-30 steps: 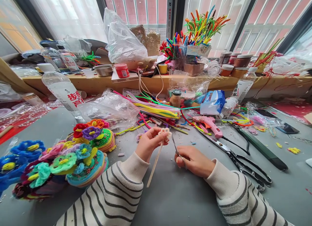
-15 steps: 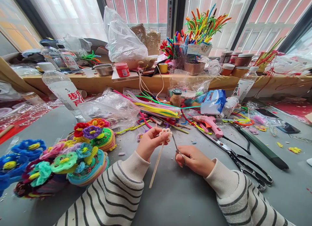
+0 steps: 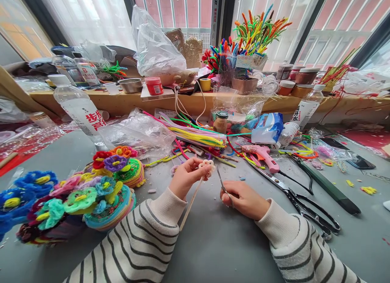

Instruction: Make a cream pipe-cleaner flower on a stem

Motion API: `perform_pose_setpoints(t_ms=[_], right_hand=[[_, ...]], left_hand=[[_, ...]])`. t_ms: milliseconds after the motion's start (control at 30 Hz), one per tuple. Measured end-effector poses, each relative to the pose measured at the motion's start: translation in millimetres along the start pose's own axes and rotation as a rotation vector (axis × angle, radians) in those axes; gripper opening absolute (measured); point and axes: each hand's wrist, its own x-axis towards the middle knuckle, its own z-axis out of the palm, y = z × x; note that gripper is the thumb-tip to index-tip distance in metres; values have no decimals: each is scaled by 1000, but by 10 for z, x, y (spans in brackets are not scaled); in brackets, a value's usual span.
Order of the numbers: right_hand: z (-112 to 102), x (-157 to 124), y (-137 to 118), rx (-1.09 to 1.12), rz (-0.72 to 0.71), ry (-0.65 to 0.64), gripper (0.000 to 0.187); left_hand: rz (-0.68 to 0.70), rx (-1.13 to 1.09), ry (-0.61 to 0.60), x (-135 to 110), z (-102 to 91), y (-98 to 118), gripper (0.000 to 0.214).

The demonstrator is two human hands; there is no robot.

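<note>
My left hand [image 3: 189, 175] pinches a small cream pipe-cleaner flower [image 3: 206, 166] made of loops. From it a long straight cream stem [image 3: 191, 201] slants down to my left sleeve. In my right hand [image 3: 243, 197] is a small pair of scissors [image 3: 222, 182], its fingers wrapped around the handles. The blades point up toward the flower and stand a little apart from it; whether they are parted is too small to tell. Left of my hands sit colourful pipe-cleaner flowers [image 3: 79, 198] on round, layered bases.
A bundle of coloured pipe cleaners [image 3: 198, 136] lies ahead. To the right are a pink glue gun [image 3: 262, 156], large black-handled shears [image 3: 304, 207] and a dark green long tool [image 3: 330, 189]. Water bottles [image 3: 79, 110] stand at both sides. A cluttered wooden ledge [image 3: 122, 99] runs along the window.
The cream stem has swung left toward my sleeve. The scissors have drawn slightly away from the flower, while my left hand keeps its pinch. The view has shifted slightly.
</note>
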Motion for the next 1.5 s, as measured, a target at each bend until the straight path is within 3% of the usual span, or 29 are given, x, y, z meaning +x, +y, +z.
perform_pose_setpoints(t_ms=[367, 667, 833, 1033, 1500], right_hand=[[-11, 14, 0, -4, 4, -4, 52], [-14, 4, 9, 22, 25, 124, 53], [26, -5, 4, -113, 29, 85, 45], [38, -6, -9, -192, 56, 42, 43], [43, 9, 28, -160, 25, -18, 41]], left_hand=[[-4, 9, -6, -2, -9, -21, 17], [-139, -78, 107, -16, 10, 31, 18], [-175, -210, 84, -18, 25, 28, 17], [-177, -213, 65, -23, 40, 41, 19], [-137, -124, 105, -17, 42, 35, 22]])
